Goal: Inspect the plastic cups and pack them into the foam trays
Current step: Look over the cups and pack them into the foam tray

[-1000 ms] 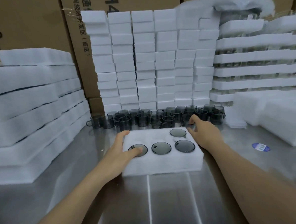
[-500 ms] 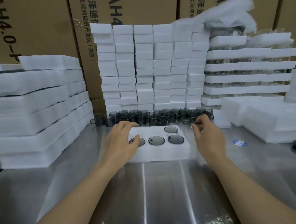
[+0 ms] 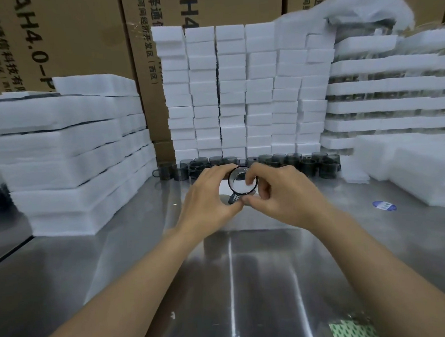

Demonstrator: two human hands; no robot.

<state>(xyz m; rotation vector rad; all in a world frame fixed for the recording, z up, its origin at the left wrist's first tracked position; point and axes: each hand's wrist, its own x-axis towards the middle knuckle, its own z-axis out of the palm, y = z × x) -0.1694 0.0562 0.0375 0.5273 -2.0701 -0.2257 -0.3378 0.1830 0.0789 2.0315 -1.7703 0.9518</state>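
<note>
I hold one smoky clear plastic cup [image 3: 242, 180] up between both hands, its round mouth tilted toward the camera. My left hand [image 3: 207, 198] curls round its left side and handle. My right hand [image 3: 282, 190] pinches its right rim with fingers and thumb. The foam tray [image 3: 224, 187] on the steel table lies almost wholly hidden behind my hands. A row of several loose grey cups [image 3: 304, 162] stands behind, at the foot of the foam stack.
Stacks of white foam blocks [image 3: 237, 94] rise at the back, foam sheets [image 3: 67, 157] at the left, packed trays [image 3: 394, 92] and loose foam at the right. Cardboard boxes [image 3: 77, 34] stand behind. A blue sticker [image 3: 384, 206] lies on the steel table [image 3: 231, 285].
My right hand picked a cup from the back row and brought it over the tray. My left hand left the tray and rose to grip the same cup.
</note>
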